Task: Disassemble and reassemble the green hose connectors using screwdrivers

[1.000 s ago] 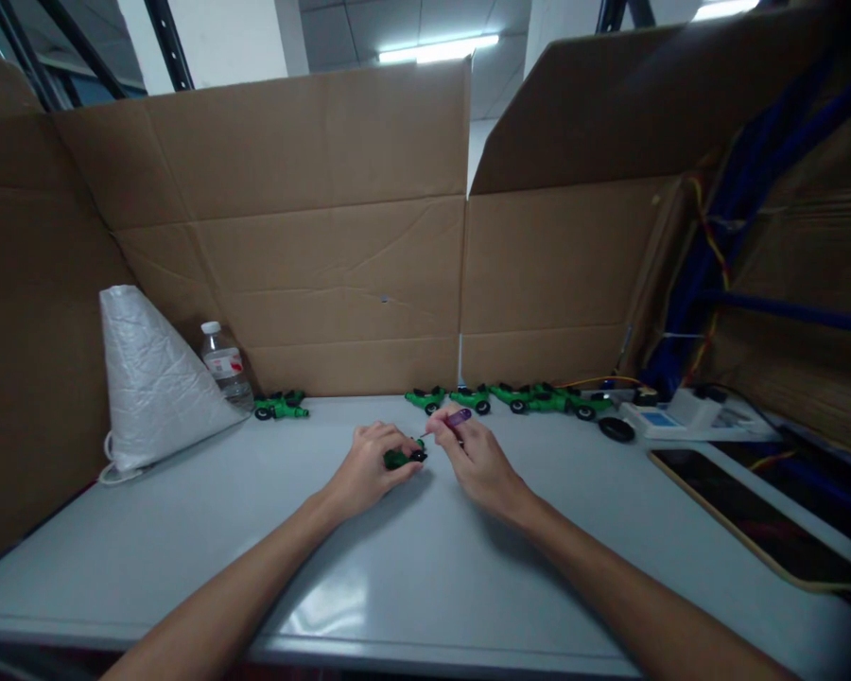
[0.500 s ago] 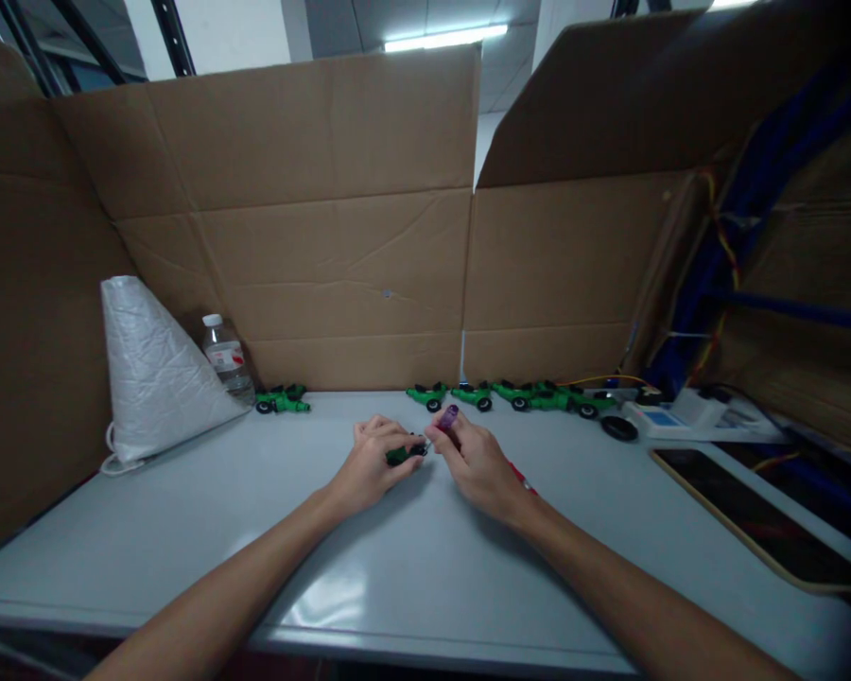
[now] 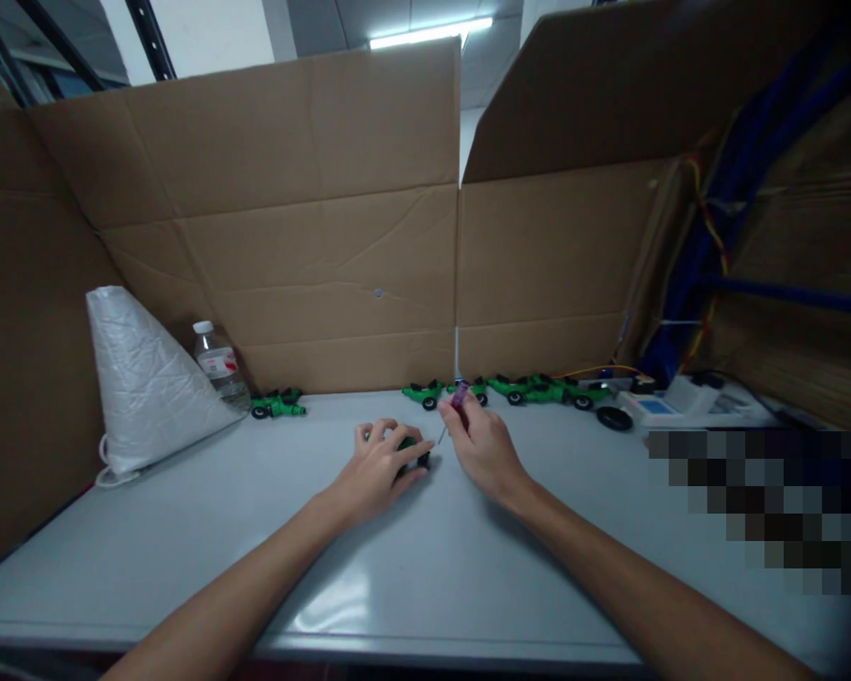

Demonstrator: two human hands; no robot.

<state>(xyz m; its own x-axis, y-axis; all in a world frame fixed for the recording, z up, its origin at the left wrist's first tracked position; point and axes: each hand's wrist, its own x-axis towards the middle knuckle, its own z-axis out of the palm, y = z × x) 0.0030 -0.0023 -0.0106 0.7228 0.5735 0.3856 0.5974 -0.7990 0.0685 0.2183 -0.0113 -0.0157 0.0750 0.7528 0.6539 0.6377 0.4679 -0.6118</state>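
Note:
My left hand (image 3: pixel 383 461) rests on the grey table (image 3: pixel 184 530) with its fingers curled over a small green toy car (image 3: pixel 412 452) with black wheels. Just to the right, my right hand (image 3: pixel 480 445) pinches a small screwdriver with a purple handle (image 3: pixel 460 394); its thin metal tip points down-left toward the car. The two hands sit close together near the table's middle.
A row of green toy cars (image 3: pixel 531 390) lines the back edge below the cardboard wall (image 3: pixel 290 246), with one more green car (image 3: pixel 276 405) at the left. A white bag (image 3: pixel 146 378) and a water bottle (image 3: pixel 214 362) stand at back left. Devices and cables (image 3: pixel 673 402) lie at right.
My right hand lifted the screwdriver up and slightly away from the car, its handle now more upright. My left hand shifted a little, covering more of the car.

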